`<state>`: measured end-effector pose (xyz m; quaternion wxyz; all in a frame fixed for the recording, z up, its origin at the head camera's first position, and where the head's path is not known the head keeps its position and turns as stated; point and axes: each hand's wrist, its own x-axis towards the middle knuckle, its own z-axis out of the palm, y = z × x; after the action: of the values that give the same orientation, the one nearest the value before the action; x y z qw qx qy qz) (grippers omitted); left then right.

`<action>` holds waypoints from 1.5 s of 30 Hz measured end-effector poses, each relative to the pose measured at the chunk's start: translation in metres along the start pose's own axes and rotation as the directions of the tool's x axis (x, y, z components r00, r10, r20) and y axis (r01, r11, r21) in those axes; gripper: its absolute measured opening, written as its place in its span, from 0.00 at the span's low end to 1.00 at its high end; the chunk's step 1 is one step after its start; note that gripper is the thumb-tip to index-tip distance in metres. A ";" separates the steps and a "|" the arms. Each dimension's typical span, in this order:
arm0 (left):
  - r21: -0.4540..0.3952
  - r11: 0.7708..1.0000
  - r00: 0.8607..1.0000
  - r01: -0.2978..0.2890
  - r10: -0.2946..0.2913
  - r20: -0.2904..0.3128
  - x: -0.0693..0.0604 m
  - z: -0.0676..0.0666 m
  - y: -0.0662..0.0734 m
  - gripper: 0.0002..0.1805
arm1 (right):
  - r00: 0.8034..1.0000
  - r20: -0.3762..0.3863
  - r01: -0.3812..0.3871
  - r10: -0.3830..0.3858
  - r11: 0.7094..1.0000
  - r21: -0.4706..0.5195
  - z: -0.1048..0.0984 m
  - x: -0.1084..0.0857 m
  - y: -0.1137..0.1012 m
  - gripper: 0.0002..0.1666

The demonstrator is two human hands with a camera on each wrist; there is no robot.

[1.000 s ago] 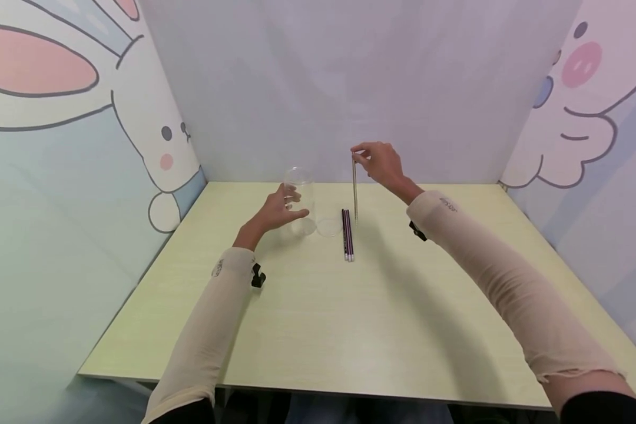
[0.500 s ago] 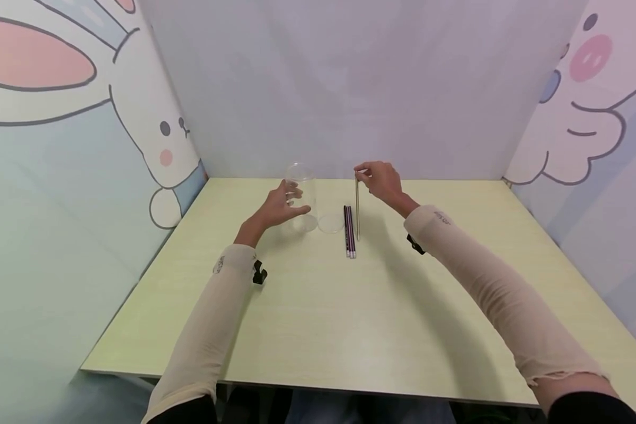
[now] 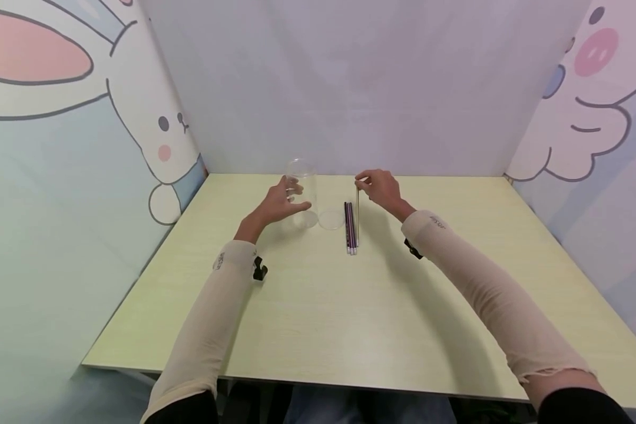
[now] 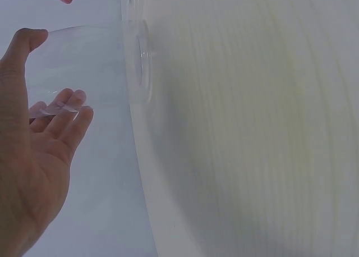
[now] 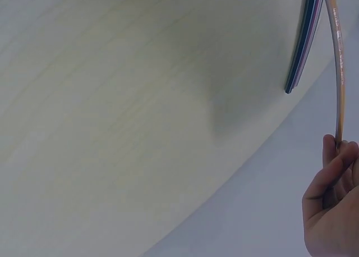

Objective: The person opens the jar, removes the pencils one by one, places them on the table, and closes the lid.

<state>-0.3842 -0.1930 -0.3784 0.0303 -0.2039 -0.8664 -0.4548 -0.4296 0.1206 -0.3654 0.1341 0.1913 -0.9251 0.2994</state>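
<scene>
My left hand (image 3: 282, 201) holds a clear plastic jar (image 3: 307, 191) that stands upright at the back of the table. In the left wrist view, the thumb and fingers curl round the jar's wall (image 4: 90, 60). The thumb and fingertips of my right hand (image 3: 380, 187) pinch a gold-coloured pencil (image 3: 357, 218) by its upper end. The lower end of that pencil slants down beside a row of several dark and purple pencils (image 3: 351, 229) on the table. In the right wrist view, printed lettering runs along the held pencil (image 5: 337, 55).
A clear round lid (image 3: 331, 219) lies flat between the jar and the pencil row. The pale wooden table (image 3: 318, 318) meets a grey back wall (image 3: 350, 88), with cartoon-printed walls on both sides.
My right hand has come down with the gold pencil, bringing it from above the table to beside the pencil row. The left hand stays at the jar. The head view has shifted slightly.
</scene>
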 end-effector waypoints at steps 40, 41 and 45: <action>-0.021 1.000 1.000 -0.001 0.001 0.009 -0.003 0.007 0.004 0.45 | 0.985 0.141 -0.076 0.097 0.986 -0.147 0.038 -0.017 0.013 0.16; -0.023 1.000 1.000 -0.001 0.001 0.009 -0.003 0.007 0.004 0.45 | 0.985 0.144 -0.078 0.099 0.986 -0.148 0.038 -0.017 0.013 0.16; -0.021 1.000 1.000 0.000 0.000 0.011 -0.004 0.006 0.004 0.45 | 0.980 0.158 -0.093 0.117 0.984 -0.152 0.040 -0.016 0.013 0.17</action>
<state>-0.3784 -0.1877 -0.3799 0.0234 -0.2066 -0.8617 -0.4629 -0.4260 0.1105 -0.4096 0.0538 0.1563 -0.9610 0.2215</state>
